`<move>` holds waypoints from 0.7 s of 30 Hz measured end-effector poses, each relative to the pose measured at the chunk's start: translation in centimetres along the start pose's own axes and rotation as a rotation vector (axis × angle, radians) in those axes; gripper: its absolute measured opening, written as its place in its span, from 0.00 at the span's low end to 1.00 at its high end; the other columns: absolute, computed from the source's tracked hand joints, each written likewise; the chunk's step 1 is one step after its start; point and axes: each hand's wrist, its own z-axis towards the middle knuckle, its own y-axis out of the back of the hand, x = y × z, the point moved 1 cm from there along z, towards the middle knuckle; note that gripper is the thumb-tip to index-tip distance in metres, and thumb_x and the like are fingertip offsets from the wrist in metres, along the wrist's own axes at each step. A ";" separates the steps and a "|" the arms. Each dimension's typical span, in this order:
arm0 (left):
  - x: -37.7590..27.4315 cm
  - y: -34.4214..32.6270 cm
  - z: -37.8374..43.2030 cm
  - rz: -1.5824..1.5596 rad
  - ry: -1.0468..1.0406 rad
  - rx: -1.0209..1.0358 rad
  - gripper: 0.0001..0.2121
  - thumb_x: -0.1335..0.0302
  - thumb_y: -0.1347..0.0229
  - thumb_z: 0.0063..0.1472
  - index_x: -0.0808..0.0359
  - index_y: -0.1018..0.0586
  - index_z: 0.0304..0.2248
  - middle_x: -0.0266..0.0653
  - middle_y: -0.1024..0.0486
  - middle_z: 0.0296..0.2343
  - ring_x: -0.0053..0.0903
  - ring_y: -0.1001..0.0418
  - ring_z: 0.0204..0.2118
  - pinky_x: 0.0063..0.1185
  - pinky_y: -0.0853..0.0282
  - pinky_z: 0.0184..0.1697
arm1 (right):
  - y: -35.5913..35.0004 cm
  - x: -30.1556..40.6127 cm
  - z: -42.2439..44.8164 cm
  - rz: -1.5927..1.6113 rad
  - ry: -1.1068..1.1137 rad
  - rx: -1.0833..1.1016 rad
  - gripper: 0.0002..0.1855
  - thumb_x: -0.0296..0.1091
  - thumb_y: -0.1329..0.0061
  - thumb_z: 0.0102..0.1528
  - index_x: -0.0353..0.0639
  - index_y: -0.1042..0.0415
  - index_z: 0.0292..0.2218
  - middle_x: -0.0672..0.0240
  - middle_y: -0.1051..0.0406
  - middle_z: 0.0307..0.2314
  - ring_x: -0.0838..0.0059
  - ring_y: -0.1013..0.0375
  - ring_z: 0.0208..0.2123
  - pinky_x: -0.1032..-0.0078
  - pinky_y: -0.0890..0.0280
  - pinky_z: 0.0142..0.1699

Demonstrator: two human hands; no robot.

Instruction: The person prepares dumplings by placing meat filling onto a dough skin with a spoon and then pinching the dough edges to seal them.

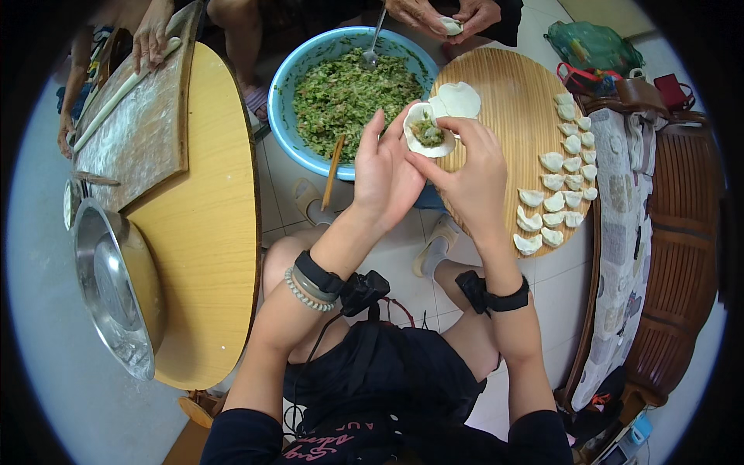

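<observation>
A round dumpling wrapper point(414, 141) topped with green filling point(428, 133) rests on the fingers of my left hand point(383, 165), palm up. My right hand point(474, 174) pinches the wrapper's right and lower edge between thumb and fingers. Behind and left of the hands is a blue basin point(278, 125) of chopped green filling, holding a metal spoon point(372, 53), with wooden chopsticks point(333, 171) over its near rim. More flat wrappers point(461, 100) lie on a round wooden board point(505, 87) to the right. Several folded dumplings point(553, 181) are grouped along the board's right side.
A yellow table point(215, 232) at left carries a floured board point(139, 131) and a steel bowl point(116, 285). One person's hand point(150, 43) touches a dough roll point(110, 104); other hands point(444, 17) hold a dumpling at the top. A wooden bench point(677, 244) stands right.
</observation>
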 end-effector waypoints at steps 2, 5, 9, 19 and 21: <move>0.1 -0.4 0.0 -0.061 0.004 0.014 0.35 0.50 0.65 0.73 0.72 0.45 0.65 0.49 0.41 0.63 0.38 0.44 0.67 0.35 0.53 0.71 | 0.2 -0.4 0.0 0.088 -0.067 0.017 0.23 0.36 0.33 0.45 0.36 0.24 0.40 0.61 0.24 0.38 0.59 0.23 0.37 0.68 0.28 0.42; 0.3 -0.5 0.1 -0.113 -0.009 0.052 0.35 0.50 0.65 0.73 0.72 0.46 0.66 0.48 0.41 0.63 0.38 0.45 0.67 0.36 0.54 0.72 | 0.4 -0.6 0.2 0.146 -0.095 0.028 0.22 0.34 0.34 0.44 0.36 0.24 0.41 0.60 0.24 0.38 0.58 0.22 0.39 0.68 0.28 0.45; 0.3 -0.5 0.2 -0.073 -0.009 0.073 0.35 0.49 0.66 0.73 0.70 0.51 0.67 0.47 0.43 0.64 0.37 0.45 0.67 0.35 0.55 0.72 | 0.8 -0.6 0.2 0.172 -0.068 0.041 0.21 0.32 0.34 0.45 0.38 0.23 0.41 0.61 0.24 0.38 0.60 0.22 0.39 0.68 0.28 0.46; 0.7 0.0 0.2 0.039 -0.009 0.075 0.37 0.48 0.66 0.73 0.68 0.57 0.68 0.44 0.46 0.66 0.36 0.47 0.68 0.35 0.55 0.71 | 0.2 -0.4 -0.5 0.098 0.072 0.014 0.14 0.28 0.37 0.45 0.40 0.21 0.37 0.66 0.24 0.37 0.63 0.24 0.40 0.69 0.28 0.44; 0.6 -0.1 0.1 0.052 -0.007 0.070 0.37 0.48 0.66 0.73 0.67 0.58 0.69 0.44 0.48 0.66 0.36 0.48 0.68 0.35 0.55 0.71 | 0.0 -0.4 -0.7 0.115 0.043 0.020 0.15 0.29 0.36 0.46 0.39 0.21 0.37 0.65 0.24 0.38 0.63 0.24 0.39 0.70 0.28 0.44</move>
